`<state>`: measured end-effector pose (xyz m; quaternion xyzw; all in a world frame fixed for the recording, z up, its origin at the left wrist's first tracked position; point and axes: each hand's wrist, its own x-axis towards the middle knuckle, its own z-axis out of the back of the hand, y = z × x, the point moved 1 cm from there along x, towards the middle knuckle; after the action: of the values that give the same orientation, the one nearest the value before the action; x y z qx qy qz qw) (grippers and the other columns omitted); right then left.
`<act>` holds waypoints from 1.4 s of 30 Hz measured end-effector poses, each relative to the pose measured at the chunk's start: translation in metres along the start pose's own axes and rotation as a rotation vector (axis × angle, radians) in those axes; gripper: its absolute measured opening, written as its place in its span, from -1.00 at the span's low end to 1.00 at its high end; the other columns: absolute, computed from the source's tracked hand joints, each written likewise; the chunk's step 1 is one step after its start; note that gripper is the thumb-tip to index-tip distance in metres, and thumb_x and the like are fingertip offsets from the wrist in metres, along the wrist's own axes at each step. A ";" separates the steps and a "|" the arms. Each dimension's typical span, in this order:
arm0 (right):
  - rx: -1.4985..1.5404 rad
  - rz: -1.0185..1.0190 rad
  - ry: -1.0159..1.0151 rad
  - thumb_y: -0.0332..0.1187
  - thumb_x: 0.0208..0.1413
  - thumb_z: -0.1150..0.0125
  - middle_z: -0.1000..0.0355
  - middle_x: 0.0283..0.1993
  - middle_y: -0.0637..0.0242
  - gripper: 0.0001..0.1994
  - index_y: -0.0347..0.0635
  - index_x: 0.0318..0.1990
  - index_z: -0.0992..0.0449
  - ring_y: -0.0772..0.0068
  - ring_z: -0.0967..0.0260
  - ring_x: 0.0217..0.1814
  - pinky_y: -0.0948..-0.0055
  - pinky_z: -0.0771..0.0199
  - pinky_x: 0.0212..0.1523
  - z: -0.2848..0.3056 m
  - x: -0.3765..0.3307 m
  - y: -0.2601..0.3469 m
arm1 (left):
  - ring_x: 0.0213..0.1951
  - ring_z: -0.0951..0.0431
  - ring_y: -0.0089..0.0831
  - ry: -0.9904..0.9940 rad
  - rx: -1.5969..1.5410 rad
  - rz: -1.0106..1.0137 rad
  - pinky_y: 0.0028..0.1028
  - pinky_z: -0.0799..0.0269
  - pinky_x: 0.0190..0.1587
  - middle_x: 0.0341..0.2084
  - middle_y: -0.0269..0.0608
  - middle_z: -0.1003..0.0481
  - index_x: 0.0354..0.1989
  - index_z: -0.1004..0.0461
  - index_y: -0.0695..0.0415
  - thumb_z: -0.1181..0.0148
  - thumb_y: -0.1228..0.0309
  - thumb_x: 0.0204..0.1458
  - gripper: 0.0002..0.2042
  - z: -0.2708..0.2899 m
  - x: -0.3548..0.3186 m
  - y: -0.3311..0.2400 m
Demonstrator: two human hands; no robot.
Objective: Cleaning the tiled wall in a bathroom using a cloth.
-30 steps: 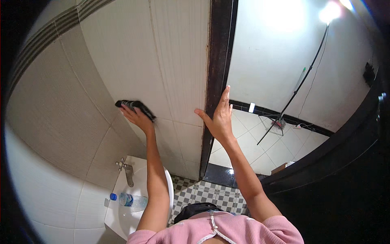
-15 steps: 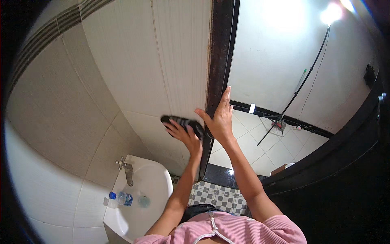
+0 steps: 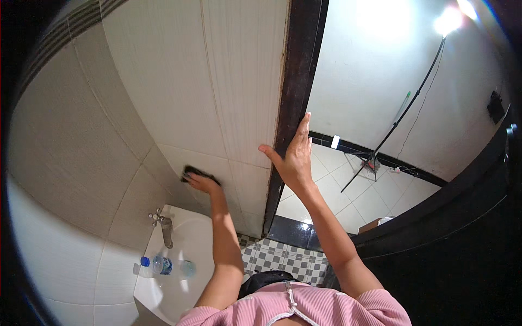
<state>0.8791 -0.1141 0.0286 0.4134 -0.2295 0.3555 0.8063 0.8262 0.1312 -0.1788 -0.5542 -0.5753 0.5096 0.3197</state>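
Observation:
My left hand (image 3: 200,182) presses a black oblong pad (image 3: 212,176) against the white wall tiles (image 3: 239,125), low and near the corner above the sink. Whether this pad is a folded cloth or a scrubber, I cannot tell; it is slightly smeared. The fingers lie over its top. My right hand (image 3: 295,161) holds nothing and rests on the dark door frame (image 3: 300,70), with thumb and fingers spread apart.
A white sink (image 3: 204,228) with a metal tap (image 3: 167,231) stands at lower left. On it lies a clear plastic bottle (image 3: 162,264) with a blue cap. Beyond the doorway, a lit lamp stand (image 3: 405,106) rises from the tiled floor (image 3: 348,187).
My left hand has moved left with the black pad, away from the door frame toward the wall corner. My right hand stays on the frame.

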 end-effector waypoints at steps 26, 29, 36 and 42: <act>0.024 -0.047 -0.012 0.13 -0.09 -0.22 0.42 0.37 -0.27 0.13 -0.38 0.30 0.49 -0.19 0.34 0.42 -0.32 0.22 0.21 -0.001 0.001 0.007 | 0.32 0.50 0.10 0.619 0.223 -1.014 0.06 0.58 0.24 0.34 0.01 0.42 0.35 0.21 0.04 0.25 0.13 0.20 -0.41 -0.014 -0.133 -0.142; 0.009 -0.031 -0.015 0.13 -0.08 -0.20 0.42 0.37 -0.26 0.12 -0.38 0.30 0.49 -0.19 0.34 0.42 -0.33 0.22 0.20 -0.006 0.002 0.008 | 0.32 0.49 0.11 0.591 0.235 -0.827 0.04 0.57 0.25 0.33 0.05 0.42 0.35 0.25 0.09 0.29 0.09 0.21 -0.39 0.019 -0.126 -0.061; -0.019 -0.016 -0.013 0.13 -0.06 -0.19 0.43 0.37 -0.26 0.12 -0.39 0.29 0.50 -0.20 0.36 0.42 -0.35 0.23 0.20 -0.006 0.000 0.007 | 0.32 0.43 0.12 0.390 0.205 -0.600 0.04 0.56 0.25 0.33 0.07 0.39 0.34 0.27 0.10 0.41 0.00 0.21 -0.38 0.004 -0.124 -0.069; 0.010 -0.023 -0.005 0.11 -0.06 -0.20 0.44 0.37 -0.25 0.12 -0.38 0.29 0.52 -0.20 0.34 0.41 -0.34 0.23 0.20 -0.005 0.000 0.013 | 0.32 0.37 0.16 0.386 0.226 -1.271 0.28 0.52 0.16 0.34 0.01 0.29 0.33 0.06 -0.10 0.36 -0.09 0.17 -0.40 -0.068 -0.146 -0.287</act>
<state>0.8702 -0.1046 0.0323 0.4209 -0.2250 0.3465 0.8076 0.8266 0.0447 0.1386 -0.1524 -0.6655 0.1714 0.7103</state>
